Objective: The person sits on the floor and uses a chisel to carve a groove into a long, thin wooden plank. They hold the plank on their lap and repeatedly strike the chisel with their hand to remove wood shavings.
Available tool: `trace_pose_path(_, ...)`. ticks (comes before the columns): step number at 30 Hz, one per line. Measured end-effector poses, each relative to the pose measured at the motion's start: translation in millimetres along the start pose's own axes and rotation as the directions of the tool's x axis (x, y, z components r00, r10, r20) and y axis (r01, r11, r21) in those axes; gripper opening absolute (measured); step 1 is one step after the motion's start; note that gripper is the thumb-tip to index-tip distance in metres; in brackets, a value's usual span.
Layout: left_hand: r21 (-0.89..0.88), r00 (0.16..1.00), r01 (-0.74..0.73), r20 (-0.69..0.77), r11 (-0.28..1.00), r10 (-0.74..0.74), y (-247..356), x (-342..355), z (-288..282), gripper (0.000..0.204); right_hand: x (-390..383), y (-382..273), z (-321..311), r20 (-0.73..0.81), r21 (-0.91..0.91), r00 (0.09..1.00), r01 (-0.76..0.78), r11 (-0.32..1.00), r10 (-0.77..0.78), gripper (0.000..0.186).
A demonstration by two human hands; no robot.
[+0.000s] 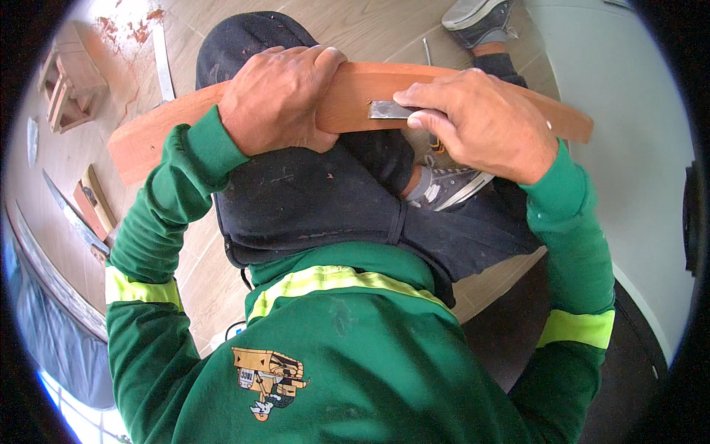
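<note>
A long curved reddish wooden piece (355,100) lies across my raised knee in dark trousers. My left hand (277,100) clamps over its middle, fingers wrapped over the top edge. My right hand (481,122) pinches a small flat metal scraper blade (388,110) and presses it against the wood's face just right of my left hand. Green sleeves with yellow reflective bands run up from the lower edge.
I sit on a wooden floor (200,281). To the left lie a small wooden stool (70,89), reddish sawdust (129,29), a metal strip (163,63), a saw (74,218) and wood offcuts (95,203). A grey sneaker (451,185) is tucked under my leg; a white wall (621,111) is at right.
</note>
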State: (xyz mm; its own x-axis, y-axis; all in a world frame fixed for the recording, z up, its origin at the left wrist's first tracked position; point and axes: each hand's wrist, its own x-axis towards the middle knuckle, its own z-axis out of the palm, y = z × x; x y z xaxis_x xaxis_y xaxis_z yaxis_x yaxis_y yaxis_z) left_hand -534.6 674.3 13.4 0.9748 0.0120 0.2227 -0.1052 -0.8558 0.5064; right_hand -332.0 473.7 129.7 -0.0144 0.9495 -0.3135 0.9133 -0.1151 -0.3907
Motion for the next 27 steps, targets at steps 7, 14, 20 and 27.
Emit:
trace_pose_path(7,0.056,1.000,0.009,0.028,0.998,-0.010,1.5,2.5,-0.2,0.082,15.2,4.7,-15.8,0.068,-0.089,0.992,0.115,0.989,-0.109,0.018)
trace_pose_path(14,0.031,0.999,0.041,0.021,0.999,-0.042,1.1,-0.8,4.1,0.087,25.0,1.1,-16.3,0.173,-0.089,0.983,0.086,0.992,-0.069,0.017)
trace_pose_path(20,0.027,0.999,0.050,0.019,0.998,-0.050,2.7,-1.1,0.5,0.084,2.9,-9.4,14.9,0.022,0.028,1.000,-0.009,1.000,0.008,0.022)
trace_pose_path(27,0.016,0.999,0.043,0.033,0.999,-0.044,2.4,-1.3,1.1,0.089,-18.7,-14.5,40.1,-0.139,0.209,0.980,-0.114,0.971,0.144,0.029)
